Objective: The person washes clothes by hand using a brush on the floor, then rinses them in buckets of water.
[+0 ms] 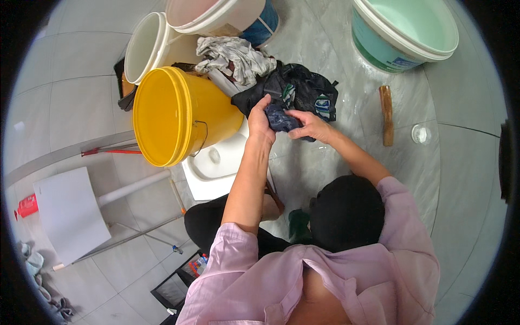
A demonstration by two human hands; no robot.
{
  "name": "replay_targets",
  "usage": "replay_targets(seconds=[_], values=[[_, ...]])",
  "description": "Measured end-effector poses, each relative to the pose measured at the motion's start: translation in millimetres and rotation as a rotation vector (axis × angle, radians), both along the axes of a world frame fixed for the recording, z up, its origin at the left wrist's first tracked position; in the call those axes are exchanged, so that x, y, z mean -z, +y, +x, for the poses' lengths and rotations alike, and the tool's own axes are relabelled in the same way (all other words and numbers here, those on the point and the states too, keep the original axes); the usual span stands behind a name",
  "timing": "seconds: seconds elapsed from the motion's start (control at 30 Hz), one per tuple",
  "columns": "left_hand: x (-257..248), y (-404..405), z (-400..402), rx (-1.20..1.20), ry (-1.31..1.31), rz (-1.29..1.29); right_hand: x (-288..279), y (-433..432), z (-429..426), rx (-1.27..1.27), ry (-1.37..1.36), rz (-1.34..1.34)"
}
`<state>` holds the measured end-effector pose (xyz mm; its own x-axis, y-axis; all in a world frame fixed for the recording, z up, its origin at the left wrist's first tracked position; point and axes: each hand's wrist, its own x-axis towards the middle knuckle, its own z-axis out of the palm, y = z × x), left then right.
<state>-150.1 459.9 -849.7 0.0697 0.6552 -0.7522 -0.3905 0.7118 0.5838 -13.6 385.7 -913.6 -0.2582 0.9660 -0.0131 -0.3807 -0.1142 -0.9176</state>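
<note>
A bunched, dark navy wet cloth [281, 118] is held between my two hands in front of my knees. My left hand [262, 120] grips its left side, thumb pointing up. On the cloth's right side, my right hand [312, 126] pinches the edge between thumb and fingers. Just beyond lies a crumpled black garment [310, 77] with green and white patches, spread on the wet tiled floor [357, 101]. Behind the garment, to the left, a grey-white cloth [233, 57] is heaped against the buckets.
At left a yellow bucket [215, 109] stands beside a white squat toilet [203, 191]. Two white buckets [178, 50] [231, 24] are behind it. A mint-green bucket [371, 38], a wooden-handled brush [386, 118] and a small white round object [421, 134] are at right.
</note>
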Motion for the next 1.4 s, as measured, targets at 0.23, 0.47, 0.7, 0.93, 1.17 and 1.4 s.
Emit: replay_targets(seconds=[0.23, 0.47, 0.7, 0.93, 1.17, 1.4], values=[[-62, 5, -8, 0.059, 0.256, 0.054, -93, 23, 2, -0.032, 0.265, -0.177], [-63, 33, -40, -0.093, 0.094, 0.193, -181, 22, -61, 0.098, -0.451, 0.631], [-105, 0, 4, -0.092, -0.240, 0.180, -198, 57, -61, 0.463, -1.069, 0.477], [-140, 2, -7, 0.016, -0.139, 0.046, -184, 83, -56, 0.499, -1.236, 0.447], [-119, 24, -25, -0.156, -0.202, 0.012, -209, 56, -87, 0.608, -0.967, 0.400], [-135, -16, 16, 0.039, -0.139, 0.014, -190, 51, -53, 0.612, -1.305, 0.257]])
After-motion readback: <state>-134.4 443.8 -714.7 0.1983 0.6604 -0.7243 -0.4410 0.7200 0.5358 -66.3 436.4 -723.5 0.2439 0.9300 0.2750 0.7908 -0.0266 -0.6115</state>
